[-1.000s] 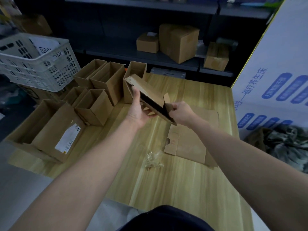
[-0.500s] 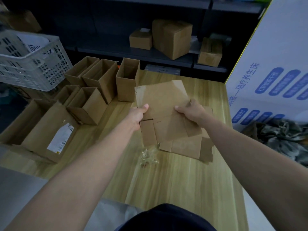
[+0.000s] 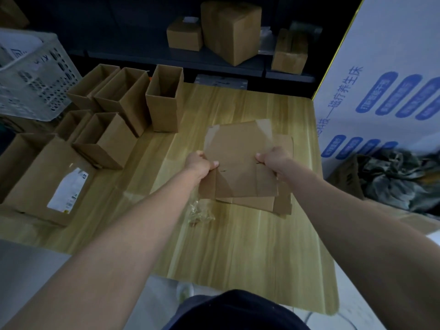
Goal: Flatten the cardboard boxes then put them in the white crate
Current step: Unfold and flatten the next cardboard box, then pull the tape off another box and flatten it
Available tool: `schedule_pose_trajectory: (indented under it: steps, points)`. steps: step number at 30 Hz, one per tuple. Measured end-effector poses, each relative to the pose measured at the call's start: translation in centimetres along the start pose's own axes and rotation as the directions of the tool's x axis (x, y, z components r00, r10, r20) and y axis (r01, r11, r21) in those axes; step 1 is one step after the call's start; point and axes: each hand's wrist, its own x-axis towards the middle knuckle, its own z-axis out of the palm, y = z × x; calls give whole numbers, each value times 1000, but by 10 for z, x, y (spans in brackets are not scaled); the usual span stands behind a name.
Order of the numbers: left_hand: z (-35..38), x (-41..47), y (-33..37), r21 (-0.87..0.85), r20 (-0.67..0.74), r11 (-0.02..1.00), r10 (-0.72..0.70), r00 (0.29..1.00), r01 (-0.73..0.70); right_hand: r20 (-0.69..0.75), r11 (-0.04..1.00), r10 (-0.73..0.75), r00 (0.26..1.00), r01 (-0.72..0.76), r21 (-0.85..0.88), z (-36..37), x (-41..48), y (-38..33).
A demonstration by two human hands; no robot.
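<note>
- Left hand point(image 3: 201, 163) pinching the left edge of a flattened box point(image 3: 238, 163), thumb on top.
- Right hand point(image 3: 273, 160) clenched on the right edge of the same flattened box, fingers curled under.
- Held flat between both grips, above the wooden table point(image 3: 238, 246), with strips of clear tape near its far corners.
- Directly under the grip, more flattened cardboard point(image 3: 283, 201) lying on the table, its edges poking out below and to the right.
- Just below the left grip, a crumpled wad of clear tape point(image 3: 198, 210) on the wood.
- Left of and beyond the grip, open upright boxes point(image 3: 164, 103) clustered together, not yet flattened.
- Far left of the grip, a bigger box with a white shipping label point(image 3: 67, 190); print too small to read.
- Up and far left, the white crate point(image 3: 35, 79), well apart from the held box, with a printed sheet inside, writing blurred.
- Right of the grip, a big white carton point(image 3: 381, 67) with blue Chinese lettering, partly readable as 磁疗养生床.
- Beyond, closed boxes point(image 3: 231, 27) on a dark shelf.
</note>
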Motion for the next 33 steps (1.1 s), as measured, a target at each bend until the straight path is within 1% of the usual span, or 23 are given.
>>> schedule_pose_trajectory:
  steps: [3,5,10,13,16,20,24,27,30,33]
  points:
    - [5,4,0,46,-61,998,40,997,-37,61,999,24,998,-27,37,-4,4,9]
    - [4,7,-2,61,-95,998,39,995,-33,122,997,35,992,-44,71,-5,6,13]
    - [-11,17,-10,-10,-211,1000,-3,978,0,255,984,-31,966,-15,176,7,14,15]
    - [-31,29,-17,-48,-276,998,-39,960,26,287,992,-66,956,32,121,22,20,4]
    - [-54,45,-24,-52,-296,997,-73,952,60,282,997,-70,957,57,53,39,26,-10]
    - [-79,71,-33,83,-270,994,-46,962,71,188,994,-72,980,85,-62,60,39,-25]
    - [-89,99,-42,184,-202,980,-31,979,69,60,991,-101,993,105,-77,79,53,-39]
    - [-87,119,-44,239,-119,970,-12,993,41,-13,985,-137,991,135,-105,90,63,-50]
    - [-81,130,-47,337,-33,941,-5,999,16,-41,982,-159,986,154,-110,98,69,-63]
    - [-79,138,-46,426,18,905,-17,1000,8,-55,964,-230,972,220,-151,105,71,-81]
